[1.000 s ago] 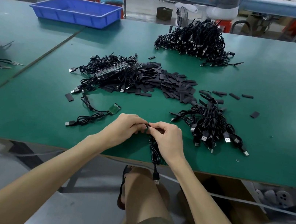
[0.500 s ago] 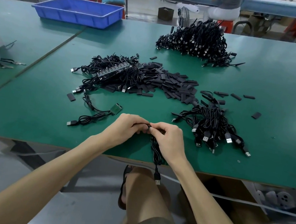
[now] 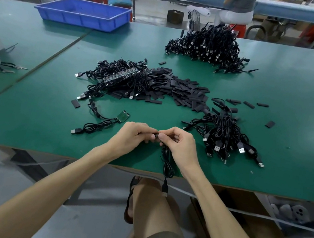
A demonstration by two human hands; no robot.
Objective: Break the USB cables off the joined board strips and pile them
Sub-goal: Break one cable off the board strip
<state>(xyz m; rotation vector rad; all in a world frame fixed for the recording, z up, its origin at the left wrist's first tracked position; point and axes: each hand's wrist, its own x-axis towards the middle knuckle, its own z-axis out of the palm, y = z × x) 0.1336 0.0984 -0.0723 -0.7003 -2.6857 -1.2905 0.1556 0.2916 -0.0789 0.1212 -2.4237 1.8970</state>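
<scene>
Pinching one cable (image 3: 167, 165), left hand (image 3: 135, 136) and right hand (image 3: 180, 144) together, three cable piles (image 3: 223, 135), one blue tray (image 3: 81, 19).

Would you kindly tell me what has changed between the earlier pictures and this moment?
Nothing has visibly moved. The left hand and the right hand still pinch the end of the same cable between them, fingertips almost meeting, and its plug still hangs past the edge of the table. Nothing was picked up or let go. The near pile and the far pile lie as before.
</scene>
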